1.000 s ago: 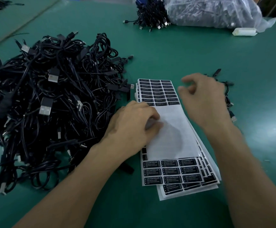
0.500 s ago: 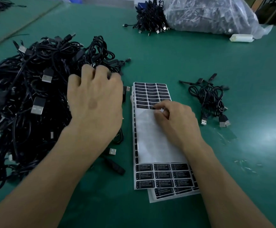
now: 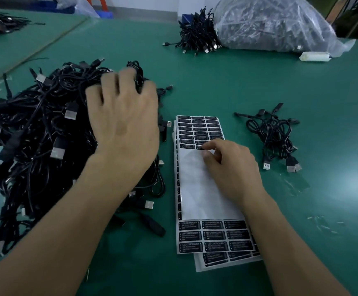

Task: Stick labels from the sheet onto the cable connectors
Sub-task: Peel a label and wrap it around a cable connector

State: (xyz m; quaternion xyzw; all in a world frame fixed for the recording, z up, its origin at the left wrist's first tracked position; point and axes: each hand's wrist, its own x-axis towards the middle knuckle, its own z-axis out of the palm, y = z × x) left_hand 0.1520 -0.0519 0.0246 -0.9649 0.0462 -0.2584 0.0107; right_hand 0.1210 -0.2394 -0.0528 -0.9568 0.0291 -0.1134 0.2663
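**Label pick at the sheet; left hand on the cable pile**

We note the right hand (image 3: 231,167) resting on the white backing sheet of black printed labels (image 3: 197,189). This sheet tops a slightly fanned stack lying near the middle of the green table surface (image 3: 238,86), toward its near edge. Forefinger and thumb are curled together and pinch one small black label (image 3: 200,147) in the nearest filled row of the sheet's far block. The middle of the sheet is bare white backing. Three more rows of labels sit at its near end.

The left hand (image 3: 124,124) lies palm-down on the large tangled pile of black USB cables (image 3: 35,146) that covers the left side of the surface. Its fingers are spread and bent down among the cords. The fingertips are hidden, so we cannot tell whether they hold a cable. Silver connector ends show across the pile, a few of them just beside the sheet's left edge.

Right of the sheet, and apart from it, lies a small bundle of black cables (image 3: 276,135), with its USB plugs toward the near edge. At the far edge we record a second black cable bundle (image 3: 197,37). It touches a clear plastic bag stuffed with dark cables (image 3: 270,24) in the far right corner. A white oblong object (image 3: 315,56) lies just beside the bag.
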